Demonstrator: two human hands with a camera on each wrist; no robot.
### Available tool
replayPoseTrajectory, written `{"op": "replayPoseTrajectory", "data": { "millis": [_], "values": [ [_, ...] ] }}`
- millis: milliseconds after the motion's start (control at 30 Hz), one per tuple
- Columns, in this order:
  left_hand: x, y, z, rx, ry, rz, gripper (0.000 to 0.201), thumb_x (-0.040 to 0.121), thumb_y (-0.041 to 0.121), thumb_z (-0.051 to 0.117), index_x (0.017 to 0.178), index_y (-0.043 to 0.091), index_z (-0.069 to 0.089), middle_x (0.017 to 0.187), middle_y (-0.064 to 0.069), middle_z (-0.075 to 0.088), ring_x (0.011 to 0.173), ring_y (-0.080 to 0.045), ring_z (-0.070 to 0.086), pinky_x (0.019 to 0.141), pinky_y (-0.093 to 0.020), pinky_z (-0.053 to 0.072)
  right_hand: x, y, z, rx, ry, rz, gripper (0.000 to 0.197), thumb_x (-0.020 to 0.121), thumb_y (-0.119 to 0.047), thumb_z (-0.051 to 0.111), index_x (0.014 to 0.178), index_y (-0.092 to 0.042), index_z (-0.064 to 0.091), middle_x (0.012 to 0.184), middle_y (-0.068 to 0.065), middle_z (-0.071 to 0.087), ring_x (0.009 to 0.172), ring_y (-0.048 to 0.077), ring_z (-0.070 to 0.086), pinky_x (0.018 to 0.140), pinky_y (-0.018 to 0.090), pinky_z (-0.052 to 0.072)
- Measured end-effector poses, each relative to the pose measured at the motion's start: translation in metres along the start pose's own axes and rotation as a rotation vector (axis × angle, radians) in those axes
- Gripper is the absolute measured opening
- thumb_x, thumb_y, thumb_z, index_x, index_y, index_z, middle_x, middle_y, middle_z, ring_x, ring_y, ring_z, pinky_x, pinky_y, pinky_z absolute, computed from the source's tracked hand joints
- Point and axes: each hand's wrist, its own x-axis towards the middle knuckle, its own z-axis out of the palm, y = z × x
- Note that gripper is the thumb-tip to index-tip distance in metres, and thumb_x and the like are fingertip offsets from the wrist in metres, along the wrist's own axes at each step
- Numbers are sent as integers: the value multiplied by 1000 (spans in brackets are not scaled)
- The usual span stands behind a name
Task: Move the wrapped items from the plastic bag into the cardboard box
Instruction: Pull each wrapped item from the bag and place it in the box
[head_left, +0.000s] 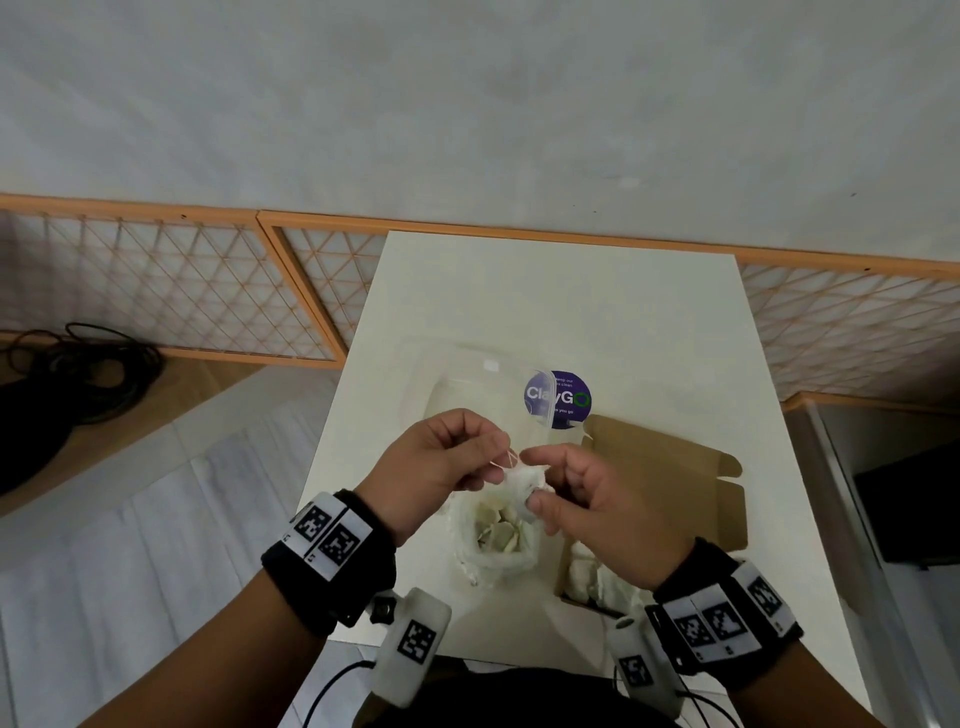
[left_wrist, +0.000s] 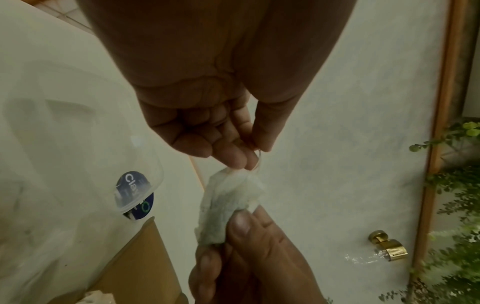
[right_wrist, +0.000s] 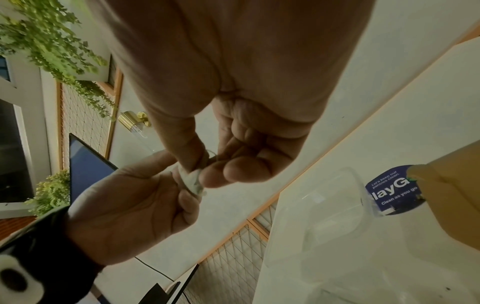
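Note:
A small white wrapped item (head_left: 525, 475) hangs in the air between both hands, above the open plastic bag (head_left: 496, 558), which holds several more wrapped items (head_left: 496, 527). My left hand (head_left: 501, 460) pinches its top, where a thin thread (left_wrist: 258, 159) loops. My right hand (head_left: 535, 486) pinches the item's (left_wrist: 223, 205) lower end between thumb and fingers (left_wrist: 240, 225). In the right wrist view the item (right_wrist: 193, 183) is mostly hidden between the two hands. The brown cardboard box (head_left: 670, 483) lies open to the right, with wrapped items (head_left: 597, 577) in its near end.
A clear plastic container (head_left: 467, 379) stands behind the bag on the white table (head_left: 571, 291), over a round purple ClayGo sticker (head_left: 563, 395). The table's left and right edges drop to the floor. Black cables (head_left: 78, 364) lie on the floor at far left.

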Motion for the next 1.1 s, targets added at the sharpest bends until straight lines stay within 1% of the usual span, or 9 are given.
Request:
{"op": "replayPoseTrajectory", "data": {
  "millis": [100, 200, 300, 467, 633, 700, 800, 967, 1100],
  "values": [
    [2, 6, 1, 14, 2, 15, 13, 98, 22, 67, 94, 10, 70, 93, -9, 77, 74, -13, 66, 72, -26, 50, -3, -2, 1, -12, -25, -18, 33, 89, -32, 74, 121, -37, 68, 102, 4, 75, 79, 12, 69, 75, 29, 55],
    [3, 8, 3, 44, 42, 33, 12, 98, 21, 68, 94, 9, 70, 85, -5, 74, 71, -14, 64, 71, -27, 51, -5, -6, 2, -5, -11, -49, 24, 95, -12, 72, 95, -36, 70, 83, -4, 74, 73, 9, 67, 69, 25, 52],
    [2, 9, 0, 109, 105, 64, 14, 96, 18, 70, 95, 4, 69, 76, 0, 70, 64, -11, 59, 68, -24, 50, -7, -7, -1, -19, 9, -48, 20, 97, -15, 70, 86, -31, 69, 73, -2, 70, 69, 11, 65, 66, 23, 51],
    [4, 5, -8, 245, 156, 88, 23, 97, 24, 71, 93, 3, 66, 76, -1, 72, 65, -12, 61, 70, -28, 51, -7, -5, -7, 50, 34, -10, 8, 93, -26, 64, 93, -21, 71, 77, 0, 70, 72, 15, 66, 64, 35, 52],
    [8, 0, -8, 419, 195, 68, 24, 99, 32, 67, 92, 10, 65, 82, 3, 77, 69, -6, 67, 69, -29, 53, -2, -5, -9, 151, 31, -10, 28, 92, -18, 59, 119, -11, 65, 87, 3, 72, 70, 18, 64, 59, 27, 50],
    [9, 0, -9, 385, 182, 56, 22, 100, 29, 65, 96, 8, 64, 90, 5, 80, 75, -8, 71, 74, -33, 55, -1, -5, -10, 150, 27, -9, 32, 93, -18, 59, 125, -13, 62, 87, 3, 71, 71, 19, 64, 60, 27, 50],
    [9, 5, -9, 248, 133, 27, 13, 101, 17, 63, 100, 4, 62, 93, -3, 80, 76, -13, 71, 72, -28, 53, 1, -3, -11, 110, 19, -2, 32, 93, -20, 59, 124, -18, 65, 87, 1, 72, 72, 17, 64, 61, 28, 51],
    [11, 17, -13, -36, 91, -33, 4, 100, 6, 62, 101, 10, 63, 86, -9, 75, 67, -15, 63, 69, -26, 50, 2, 4, -11, -45, 55, -1, 29, 91, -24, 58, 106, -44, 71, 84, 5, 73, 70, 15, 65, 66, 31, 52],
    [15, 21, -18, -216, 161, -68, 10, 100, 7, 60, 97, 16, 65, 83, -5, 73, 64, -13, 62, 70, -27, 48, 2, 11, -11, -139, 57, 21, 24, 90, -29, 55, 102, -43, 70, 84, 5, 73, 72, 26, 67, 70, 42, 54]
  ]
}}
